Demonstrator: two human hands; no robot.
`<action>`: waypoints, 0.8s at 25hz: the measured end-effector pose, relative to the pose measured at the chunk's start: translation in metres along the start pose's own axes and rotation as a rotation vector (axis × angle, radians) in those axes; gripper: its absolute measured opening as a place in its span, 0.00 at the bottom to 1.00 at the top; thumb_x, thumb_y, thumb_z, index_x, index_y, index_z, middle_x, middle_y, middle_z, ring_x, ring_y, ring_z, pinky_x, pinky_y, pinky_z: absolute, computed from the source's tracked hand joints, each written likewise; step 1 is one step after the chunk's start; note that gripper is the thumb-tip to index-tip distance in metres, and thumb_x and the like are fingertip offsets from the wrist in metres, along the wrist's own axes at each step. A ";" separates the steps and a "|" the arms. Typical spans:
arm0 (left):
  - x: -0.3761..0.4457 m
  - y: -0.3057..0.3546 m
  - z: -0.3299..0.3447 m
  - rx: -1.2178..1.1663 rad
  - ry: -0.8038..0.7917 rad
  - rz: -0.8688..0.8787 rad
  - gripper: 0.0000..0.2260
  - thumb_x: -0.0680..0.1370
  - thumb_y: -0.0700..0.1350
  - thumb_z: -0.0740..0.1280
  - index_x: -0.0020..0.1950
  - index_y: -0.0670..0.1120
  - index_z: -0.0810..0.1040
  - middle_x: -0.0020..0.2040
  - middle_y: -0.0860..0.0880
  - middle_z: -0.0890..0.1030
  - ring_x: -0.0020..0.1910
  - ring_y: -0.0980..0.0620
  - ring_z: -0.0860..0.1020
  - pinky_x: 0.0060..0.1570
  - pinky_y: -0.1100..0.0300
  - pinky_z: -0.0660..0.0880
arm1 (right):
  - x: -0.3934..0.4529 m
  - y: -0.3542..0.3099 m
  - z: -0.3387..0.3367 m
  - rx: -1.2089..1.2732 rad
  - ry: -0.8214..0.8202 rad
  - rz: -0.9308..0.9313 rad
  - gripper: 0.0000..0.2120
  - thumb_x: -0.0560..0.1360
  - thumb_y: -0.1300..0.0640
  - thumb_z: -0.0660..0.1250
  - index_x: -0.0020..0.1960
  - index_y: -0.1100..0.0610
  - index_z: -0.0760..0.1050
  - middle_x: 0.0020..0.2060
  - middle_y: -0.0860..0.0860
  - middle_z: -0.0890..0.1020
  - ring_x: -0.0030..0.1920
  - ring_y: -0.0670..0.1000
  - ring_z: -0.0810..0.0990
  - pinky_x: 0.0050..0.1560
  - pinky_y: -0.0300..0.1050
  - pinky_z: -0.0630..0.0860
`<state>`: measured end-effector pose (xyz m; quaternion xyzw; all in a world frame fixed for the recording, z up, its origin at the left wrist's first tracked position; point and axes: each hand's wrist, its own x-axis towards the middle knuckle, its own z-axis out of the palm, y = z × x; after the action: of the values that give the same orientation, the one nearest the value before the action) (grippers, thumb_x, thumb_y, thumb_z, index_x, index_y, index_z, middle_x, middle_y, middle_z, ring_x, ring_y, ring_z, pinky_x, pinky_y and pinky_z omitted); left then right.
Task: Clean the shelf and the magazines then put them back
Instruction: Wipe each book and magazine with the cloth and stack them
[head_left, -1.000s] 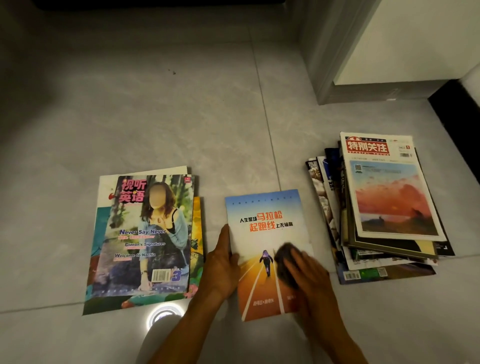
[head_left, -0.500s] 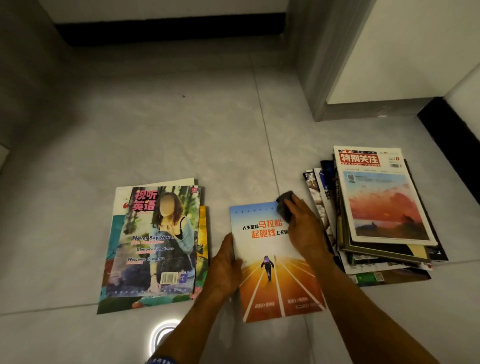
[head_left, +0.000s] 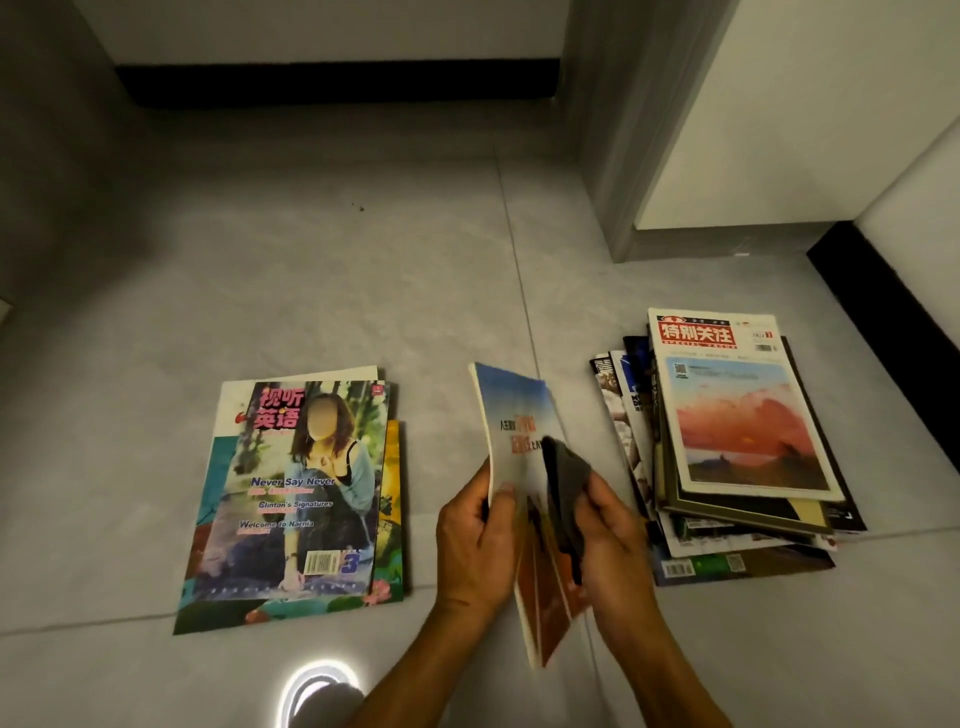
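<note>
A thin booklet (head_left: 514, 415) with a blue and orange cover is tilted up on its left edge above the grey tiled floor. My left hand (head_left: 475, 540) grips its left edge, thumb on the cover. My right hand (head_left: 613, 540) holds a dark grey cloth (head_left: 563, 483) against the cover. A small pile of magazines (head_left: 301, 493) with a woman on the top cover lies flat at the left. At the right is a taller, messy stack of magazines (head_left: 737, 431) topped by a white one with red title and a sunset picture.
Grey floor tiles (head_left: 311, 270) spread out ahead. A grey door frame (head_left: 618, 156) and white wall stand at the upper right, with black skirting (head_left: 883, 291) along the right and back walls. A bright ring of reflected light (head_left: 317, 686) lies on the floor near my left forearm.
The booklet lay flat on the floor while my right hand wiped it with the cloth from bottom to top. Now my left hand has lifted it onto its edge, and the cloth sits mid-cover.
</note>
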<state>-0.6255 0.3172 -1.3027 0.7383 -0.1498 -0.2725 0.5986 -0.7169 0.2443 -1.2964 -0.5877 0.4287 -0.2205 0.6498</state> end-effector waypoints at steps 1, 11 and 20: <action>-0.005 0.010 0.004 0.053 0.009 0.151 0.17 0.79 0.55 0.60 0.65 0.52 0.77 0.51 0.55 0.83 0.48 0.58 0.82 0.48 0.62 0.79 | 0.004 -0.030 0.010 0.072 -0.069 -0.032 0.15 0.80 0.52 0.59 0.66 0.42 0.71 0.56 0.40 0.79 0.56 0.40 0.79 0.51 0.33 0.77; 0.037 0.078 -0.058 0.043 0.065 0.286 0.22 0.70 0.57 0.72 0.63 0.61 0.74 0.64 0.56 0.73 0.63 0.59 0.72 0.59 0.55 0.75 | 0.017 -0.093 -0.013 0.193 -0.182 -0.013 0.17 0.68 0.53 0.69 0.56 0.48 0.75 0.47 0.47 0.85 0.49 0.53 0.84 0.41 0.48 0.82; 0.033 0.081 -0.061 -0.010 -0.311 -0.100 0.12 0.72 0.48 0.72 0.55 0.51 0.80 0.51 0.50 0.85 0.49 0.53 0.83 0.51 0.53 0.81 | 0.028 -0.089 -0.038 -0.141 0.082 -0.062 0.09 0.75 0.57 0.69 0.52 0.47 0.73 0.49 0.48 0.83 0.44 0.39 0.83 0.42 0.48 0.82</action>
<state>-0.5547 0.3282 -1.2235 0.6907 -0.2024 -0.4136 0.5576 -0.7138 0.1815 -1.2174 -0.6355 0.4510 -0.2336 0.5815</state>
